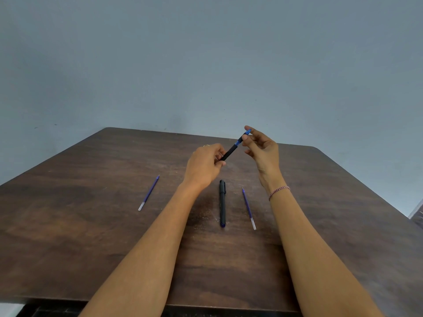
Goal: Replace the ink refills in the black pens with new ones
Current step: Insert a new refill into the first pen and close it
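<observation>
I hold one black pen (231, 151) tilted in the air above the table. My left hand (204, 165) grips its lower barrel. My right hand (261, 148) pinches its blue tip section (246, 133) between thumb and fingers. A second black pen (222, 202) lies capped on the table below my hands, pointing away from me. Two blue ink refills lie flat: one refill (148, 192) to the left of my left arm, the other refill (249, 208) just right of the lying pen.
The dark brown wooden table (91, 225) has its near edge at the bottom of view and rounded far corners. A plain grey-blue wall stands behind it. A pale object shows at the far right edge (417, 211).
</observation>
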The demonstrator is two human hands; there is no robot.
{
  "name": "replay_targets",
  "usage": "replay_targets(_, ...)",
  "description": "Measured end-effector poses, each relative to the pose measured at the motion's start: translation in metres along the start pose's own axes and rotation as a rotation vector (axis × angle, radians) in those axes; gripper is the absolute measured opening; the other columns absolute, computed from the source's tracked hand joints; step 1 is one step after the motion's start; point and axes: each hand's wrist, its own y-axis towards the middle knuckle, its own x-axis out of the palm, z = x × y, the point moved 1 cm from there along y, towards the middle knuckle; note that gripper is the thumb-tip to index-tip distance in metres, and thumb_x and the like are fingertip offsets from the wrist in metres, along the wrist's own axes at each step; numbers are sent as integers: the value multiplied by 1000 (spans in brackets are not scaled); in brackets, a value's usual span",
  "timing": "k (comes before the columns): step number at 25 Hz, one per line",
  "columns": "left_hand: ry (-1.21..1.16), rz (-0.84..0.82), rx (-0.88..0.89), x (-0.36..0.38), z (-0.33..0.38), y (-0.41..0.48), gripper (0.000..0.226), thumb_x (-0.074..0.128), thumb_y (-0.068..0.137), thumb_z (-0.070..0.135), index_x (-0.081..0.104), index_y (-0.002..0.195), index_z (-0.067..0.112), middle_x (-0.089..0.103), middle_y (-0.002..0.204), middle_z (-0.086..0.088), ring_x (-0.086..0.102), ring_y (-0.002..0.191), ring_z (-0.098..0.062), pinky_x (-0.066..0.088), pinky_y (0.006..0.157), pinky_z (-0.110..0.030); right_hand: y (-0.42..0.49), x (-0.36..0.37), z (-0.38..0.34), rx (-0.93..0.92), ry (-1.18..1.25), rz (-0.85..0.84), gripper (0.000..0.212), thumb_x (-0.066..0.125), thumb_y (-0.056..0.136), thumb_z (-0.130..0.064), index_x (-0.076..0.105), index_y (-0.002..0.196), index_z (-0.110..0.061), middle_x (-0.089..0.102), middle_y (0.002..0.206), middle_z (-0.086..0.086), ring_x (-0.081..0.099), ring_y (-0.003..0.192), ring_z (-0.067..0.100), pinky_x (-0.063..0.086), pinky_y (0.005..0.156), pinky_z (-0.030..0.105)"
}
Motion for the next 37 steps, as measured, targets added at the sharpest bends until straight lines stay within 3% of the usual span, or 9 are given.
replay_targets(6, 18, -25, -9, 0, 0, 0, 22, 68, 83, 17, 63, 104, 20, 67, 98, 3, 62, 87, -10, 51, 79, -27, 1, -2, 5, 128, 96, -92, 13, 61, 91, -14, 68, 101, -15, 70, 96, -1, 65, 90, 10, 53, 78, 25)
replay_targets(12, 17, -32, -10, 0, 1, 0, 22, 68, 83, 17, 64, 104, 20, 67, 99, 3, 62, 88, -10, 50, 81, -28, 1, -3, 6, 183, 167, -145, 14, 60, 92, -14, 65, 105, -11, 72, 96, 6, 68, 93, 15, 56, 77, 24)
replay_targets(19, -31, -24, -25, -1, 3, 1, 22, 69, 83, 17, 64, 104, 18, 68, 97, 3, 60, 84, -8, 48, 80, -25, 2, -2, 4, 174, 407, -221, 32, 46, 98, -7, 54, 129, -7, 67, 116, 11, 63, 113, 25, 53, 95, 35)
replay_targets(27, -49, -57, -3, -1, 6, 1, 21, 70, 82, 16, 64, 102, 18, 67, 95, 3, 60, 81, -8, 47, 77, -24, 0, 2, 1, 158, 237, -66, 29, 61, 90, -9, 62, 120, -9, 70, 94, 2, 68, 88, 10, 54, 76, 22)
replay_targets(31, -66, -56, -9, -1, 8, 1, 21, 70, 81, 15, 64, 101, 16, 65, 92, 4, 59, 79, -8, 48, 76, -23, 2, 1, 1, 210, 344, -59, 29, 50, 98, -22, 61, 121, -9, 69, 107, 7, 67, 96, 15, 54, 89, 31)
replay_targets(37, -81, -57, -7, -1, 9, 1, 20, 71, 81, 15, 63, 100, 16, 60, 86, 8, 59, 77, -7, 47, 75, -22, 1, 0, -1, 121, 335, -69, 30, 56, 92, -2, 61, 120, -12, 72, 93, 4, 69, 91, 14, 56, 80, 26)
